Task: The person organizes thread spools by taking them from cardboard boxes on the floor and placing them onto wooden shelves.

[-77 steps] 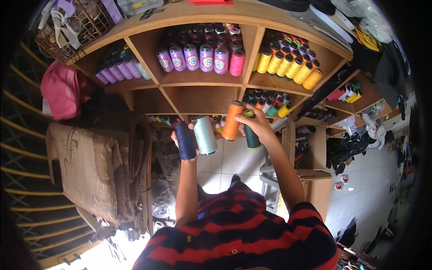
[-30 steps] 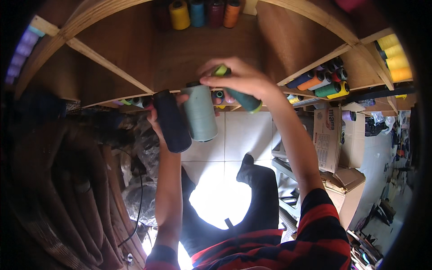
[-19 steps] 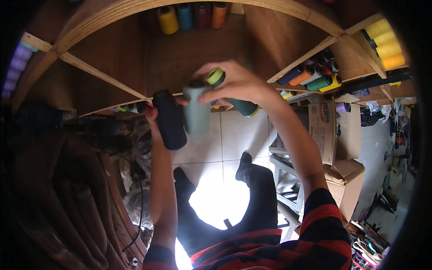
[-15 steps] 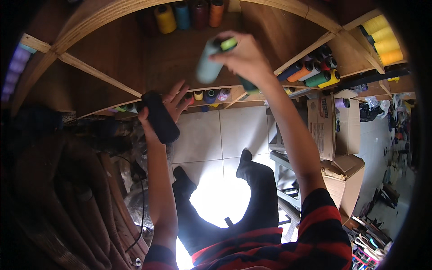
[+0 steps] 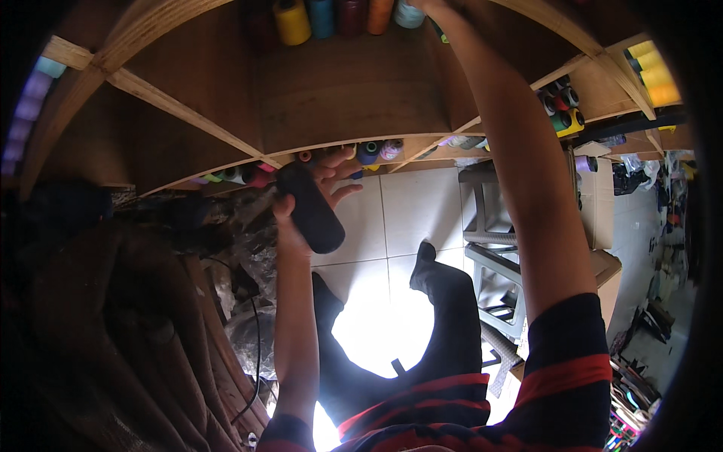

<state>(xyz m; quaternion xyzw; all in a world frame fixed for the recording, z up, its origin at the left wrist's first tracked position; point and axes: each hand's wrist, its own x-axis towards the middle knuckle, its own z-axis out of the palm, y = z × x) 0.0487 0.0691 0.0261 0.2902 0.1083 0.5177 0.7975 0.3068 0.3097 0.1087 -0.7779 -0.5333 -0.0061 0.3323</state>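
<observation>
A dark navy thread spool (image 5: 310, 207) lies across the palm of my left hand (image 5: 297, 226), thumb on its near side and the other fingers spread behind it. At the top edge my right hand (image 5: 431, 6) reaches into the shelf compartment, partly cut off by the frame. It is at a light blue thread spool (image 5: 409, 15), which stands at the right end of a row. That row has an orange spool (image 5: 379, 16), a maroon spool (image 5: 351, 18), a blue spool (image 5: 321, 19) and a yellow spool (image 5: 291, 22). A dark spool with a lime-green end (image 5: 440, 32) shows under my right hand.
The wooden shelf (image 5: 350, 90) is split by slanting dividers. More spools (image 5: 367, 152) sit in the lower compartment and yellow ones (image 5: 657, 75) at far right. Below are grey stools (image 5: 493, 264), a cardboard box (image 5: 597, 203), brown fabric (image 5: 113, 316) and a tiled floor (image 5: 422, 203).
My right hand has carried the light blue spool up and deeper into the compartment, to the end of the row. My left hand, with the navy spool, sits further right and slightly lower in view.
</observation>
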